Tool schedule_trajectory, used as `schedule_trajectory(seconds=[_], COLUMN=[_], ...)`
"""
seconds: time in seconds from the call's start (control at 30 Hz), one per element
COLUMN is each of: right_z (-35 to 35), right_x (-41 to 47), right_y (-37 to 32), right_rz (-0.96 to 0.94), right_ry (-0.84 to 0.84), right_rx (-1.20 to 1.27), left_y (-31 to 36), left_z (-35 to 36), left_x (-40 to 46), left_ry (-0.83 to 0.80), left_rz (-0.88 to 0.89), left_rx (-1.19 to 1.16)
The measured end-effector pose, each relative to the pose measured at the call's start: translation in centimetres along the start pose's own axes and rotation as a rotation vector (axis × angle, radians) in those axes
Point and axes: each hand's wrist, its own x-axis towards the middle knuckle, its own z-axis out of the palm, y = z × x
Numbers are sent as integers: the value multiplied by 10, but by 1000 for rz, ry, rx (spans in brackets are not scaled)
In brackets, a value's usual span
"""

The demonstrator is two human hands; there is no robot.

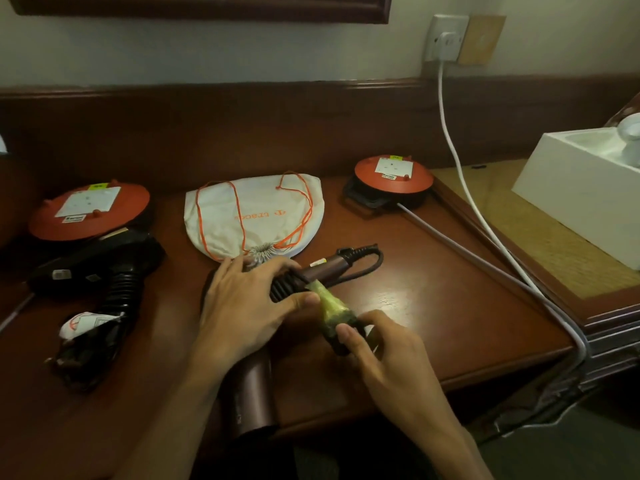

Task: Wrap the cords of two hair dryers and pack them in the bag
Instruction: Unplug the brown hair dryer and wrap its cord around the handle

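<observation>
Cord [363, 268] of the brown dryer [252, 393], near the surface's front edge, loops loose past its handle. Left hand [242, 299] grips the handle; right hand [377, 344] pinches the plug [337, 317]. Wind snug, even turns. Bag [252, 216] lies behind.

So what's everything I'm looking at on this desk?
Brown hair dryer: one, near edge, centre, under the hands.
Brown cord bundle wrapped in yellowish film: one, beside the brown dryer.
Black hair dryer: one, left, cord bundled in front.
White drawstring cloth bag with orange strings: one, centre back, lying flat.
Round orange-topped cord reels: two, back left and back right.
White cable: one, from wall socket down the right.
White box: one, far right.
Left hand: grips the brown dryer's handle.
Right hand: pinches the cord bundle.
</observation>
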Motion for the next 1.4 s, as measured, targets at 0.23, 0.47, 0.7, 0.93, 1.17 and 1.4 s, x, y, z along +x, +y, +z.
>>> schedule_trajectory(seconds=[0.23, 0.47, 0.7, 0.93, 1.17, 1.4], right_z=[2, 8, 13, -4, -9, -10], right_x=[11, 31, 39, 39, 41, 47], right_y=[-3, -8, -7, -12, -21, -14], right_rz=[339, 355, 365, 284, 93, 41], right_ry=[-147, 167, 248, 278, 272, 99], right_rx=[788, 989, 1138, 927, 932, 1219], left_y=[-3, -3, -4, -1, -1, 0], left_z=[14, 23, 31, 33, 32, 29], left_x=[-9, -9, -12, -11, -15, -17], left_ry=[158, 125, 200, 184, 157, 166], left_rz=[69, 122, 69, 49, 35, 32], left_rx=[61, 204, 257, 306, 351, 280])
